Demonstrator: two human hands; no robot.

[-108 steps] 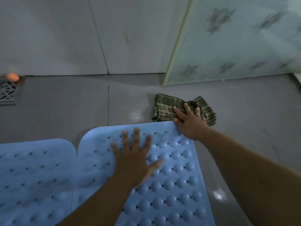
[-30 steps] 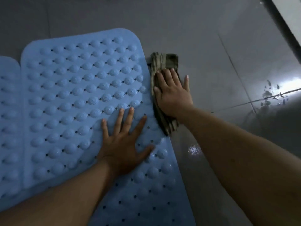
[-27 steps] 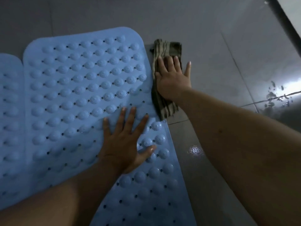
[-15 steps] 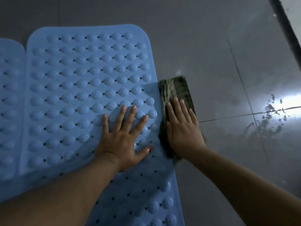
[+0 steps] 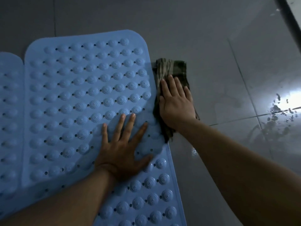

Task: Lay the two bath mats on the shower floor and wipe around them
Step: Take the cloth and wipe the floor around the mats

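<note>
Two light blue studded bath mats lie flat side by side on the grey tiled floor: the right mat (image 5: 81, 88) fills the middle, and only a strip of the left mat (image 5: 9, 111) shows at the left edge. My left hand (image 5: 123, 149) rests flat on the right mat near its right edge, fingers spread. My right hand (image 5: 176, 103) presses flat on a green striped cloth (image 5: 169, 69), which lies on the floor against the mat's right edge. The cloth's middle is hidden under the hand.
Grey floor tiles (image 5: 219, 54) with grout lines stretch to the right and beyond the mats. A bright wet reflection with dark specks (image 5: 283, 108) sits at the far right. A dark strip (image 5: 286, 15) runs along the top right corner.
My right hand has slid the cloth forward along the mat's right edge, after pulling it back toward me half a second ago. My left hand has stayed flat on the mat.
</note>
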